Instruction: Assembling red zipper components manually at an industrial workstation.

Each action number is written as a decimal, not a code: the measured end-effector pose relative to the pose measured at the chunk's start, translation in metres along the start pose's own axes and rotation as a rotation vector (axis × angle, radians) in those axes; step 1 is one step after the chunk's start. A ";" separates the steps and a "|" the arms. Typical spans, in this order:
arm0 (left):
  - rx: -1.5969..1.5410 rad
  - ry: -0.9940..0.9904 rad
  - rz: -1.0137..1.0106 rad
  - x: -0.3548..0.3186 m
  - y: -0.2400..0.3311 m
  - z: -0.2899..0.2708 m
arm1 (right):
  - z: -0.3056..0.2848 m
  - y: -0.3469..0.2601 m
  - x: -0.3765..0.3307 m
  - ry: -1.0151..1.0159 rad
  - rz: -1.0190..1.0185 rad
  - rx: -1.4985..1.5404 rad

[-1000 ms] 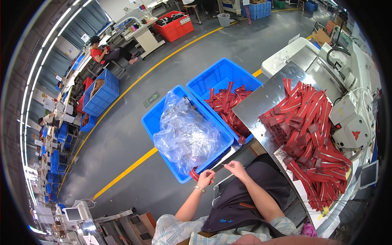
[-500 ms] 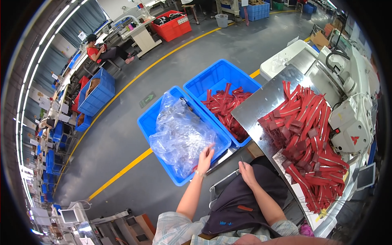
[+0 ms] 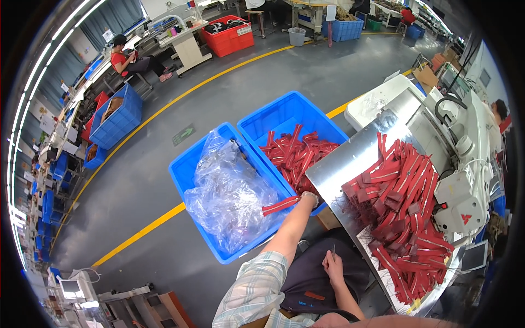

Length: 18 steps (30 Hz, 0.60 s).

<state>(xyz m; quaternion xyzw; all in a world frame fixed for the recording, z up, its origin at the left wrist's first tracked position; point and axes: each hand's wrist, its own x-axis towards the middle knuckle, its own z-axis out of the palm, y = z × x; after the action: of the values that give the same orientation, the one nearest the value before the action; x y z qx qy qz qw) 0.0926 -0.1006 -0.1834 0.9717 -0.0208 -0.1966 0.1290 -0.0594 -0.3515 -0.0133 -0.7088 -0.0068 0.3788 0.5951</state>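
My left forearm reaches to the near side of the right-hand blue bin (image 3: 327,124). The left hand (image 3: 313,200) is bent away, and its fingers are mostly hidden. A red zipper (image 3: 280,206) trails leftward from behind that wrist, over the bin edges, and appears gripped by the hand. My right hand (image 3: 333,268) rests above the dark apron on my lap, closed on a slim, pointed metal tool (image 3: 333,250). More red zippers (image 3: 298,153) lie in the right-hand bin. Clear plastic bags (image 3: 232,191) cover dark contents in the left-hand blue bin (image 3: 178,174).
A large heap of red zippers (image 3: 402,202) covers the metal worktable (image 3: 328,169) at right, beside a white sewing machine (image 3: 465,199). A seated person (image 3: 123,57) works at the far left. Blue crates (image 3: 117,120) and a red crate (image 3: 232,41) stand beyond a yellow floor line.
My left hand has moved right from above the plastic bags to the zipper bin, and a red zipper now trails beside it. My right hand has dropped lower toward my lap. The view has shifted.
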 end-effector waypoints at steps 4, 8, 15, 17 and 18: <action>0.046 -0.057 -0.104 -0.010 0.005 -0.032 | 0.003 0.000 -0.002 -0.004 0.023 0.017; 0.078 -0.138 -0.186 -0.026 0.009 -0.062 | 0.002 -0.005 0.001 -0.032 -0.003 -0.005; -0.021 0.123 -0.304 -0.079 -0.050 -0.116 | 0.022 -0.010 0.000 -0.141 -0.031 -0.012; -0.105 0.186 -0.130 -0.093 -0.024 -0.159 | 0.010 -0.009 0.003 -0.108 -0.062 -0.035; -0.131 0.250 -0.042 -0.109 -0.021 -0.173 | 0.010 -0.011 0.002 -0.106 -0.068 -0.031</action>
<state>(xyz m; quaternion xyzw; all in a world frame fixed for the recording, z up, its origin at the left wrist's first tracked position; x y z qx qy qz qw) 0.0592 -0.0284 0.0062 0.9783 0.0289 -0.0776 0.1898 -0.0591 -0.3392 -0.0051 -0.6963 -0.0681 0.3951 0.5953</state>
